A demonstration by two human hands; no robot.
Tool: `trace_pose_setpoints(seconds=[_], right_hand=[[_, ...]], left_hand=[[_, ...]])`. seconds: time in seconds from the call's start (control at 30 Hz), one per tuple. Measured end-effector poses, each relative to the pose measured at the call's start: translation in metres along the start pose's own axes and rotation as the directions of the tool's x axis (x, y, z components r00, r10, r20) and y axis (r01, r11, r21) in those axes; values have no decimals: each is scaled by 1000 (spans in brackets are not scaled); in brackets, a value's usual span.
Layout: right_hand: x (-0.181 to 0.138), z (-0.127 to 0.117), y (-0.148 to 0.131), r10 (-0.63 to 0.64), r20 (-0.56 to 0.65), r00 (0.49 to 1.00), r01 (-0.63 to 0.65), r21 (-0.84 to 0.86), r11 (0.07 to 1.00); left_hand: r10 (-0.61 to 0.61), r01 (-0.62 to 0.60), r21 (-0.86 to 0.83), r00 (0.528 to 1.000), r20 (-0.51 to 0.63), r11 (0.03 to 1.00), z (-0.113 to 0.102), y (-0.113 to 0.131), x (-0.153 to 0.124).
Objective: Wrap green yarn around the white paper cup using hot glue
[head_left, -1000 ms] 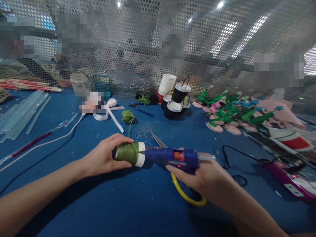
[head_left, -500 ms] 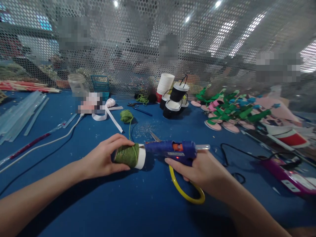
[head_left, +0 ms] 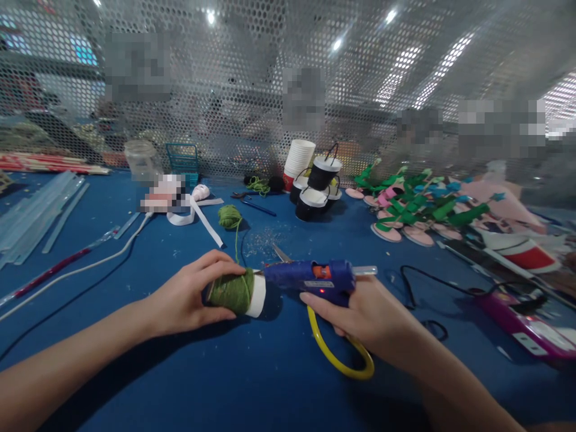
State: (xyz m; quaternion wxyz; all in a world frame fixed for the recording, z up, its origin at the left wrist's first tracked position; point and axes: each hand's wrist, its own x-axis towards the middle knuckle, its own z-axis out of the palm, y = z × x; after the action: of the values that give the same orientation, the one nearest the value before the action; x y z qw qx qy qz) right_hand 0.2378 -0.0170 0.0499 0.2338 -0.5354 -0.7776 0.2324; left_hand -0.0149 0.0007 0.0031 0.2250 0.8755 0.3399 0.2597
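Note:
My left hand [head_left: 195,294] is closed around a paper cup [head_left: 257,295] lying on its side, most of it wrapped in green yarn [head_left: 231,292] with a bare white band at its right end. A strand runs up from the wrapping to a small green yarn ball [head_left: 230,216]. My right hand [head_left: 355,306] grips a blue hot glue gun [head_left: 315,278], a clear glue stick poking out of its back and a red light lit on its side. The gun's nozzle points left, at the edge of the yarn. Beneath the gun lie scissors with yellow handles [head_left: 330,354], partly hidden.
Stacked white cups [head_left: 300,157] and small black-and-white buckets [head_left: 311,203] stand at the back. Green flower pieces on pink discs [head_left: 418,235] crowd the right, near a purple power strip [head_left: 517,321]. Clear plastic strips [head_left: 40,210] and a white cable [head_left: 90,261] lie left.
The view has shifted slightly. The cup's white end now tilts a little lower to the right, while both hands keep their holds and the nozzle stays by the yarn edge.

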Motion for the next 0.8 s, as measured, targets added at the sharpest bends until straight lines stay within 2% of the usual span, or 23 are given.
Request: trace_pose_setpoints(seconds=[0.17, 0.3, 0.53, 0.7, 0.8], right_hand=[[0, 1, 1, 28, 26, 999, -29, 30, 999], [-2, -1, -1, 1, 14, 1000, -2, 63, 998], [-1, 0, 2, -67, -8, 998, 68, 12, 998], [-7, 1, 4, -118, -28, 993, 116, -65, 991], [-10, 1, 5, -236, -31, 971, 223, -226, 948]], left_hand=[[0, 0, 11, 1000, 20, 1000, -1, 1, -1], [1, -1, 6, 1000, 13, 1000, -1, 0, -2], [5, -5, 1, 1000, 18, 1000, -1, 0, 0], [-20, 20, 1, 1000, -1, 1000, -1, 1, 1], [-55, 55, 12, 998, -16, 998, 0, 1, 2]])
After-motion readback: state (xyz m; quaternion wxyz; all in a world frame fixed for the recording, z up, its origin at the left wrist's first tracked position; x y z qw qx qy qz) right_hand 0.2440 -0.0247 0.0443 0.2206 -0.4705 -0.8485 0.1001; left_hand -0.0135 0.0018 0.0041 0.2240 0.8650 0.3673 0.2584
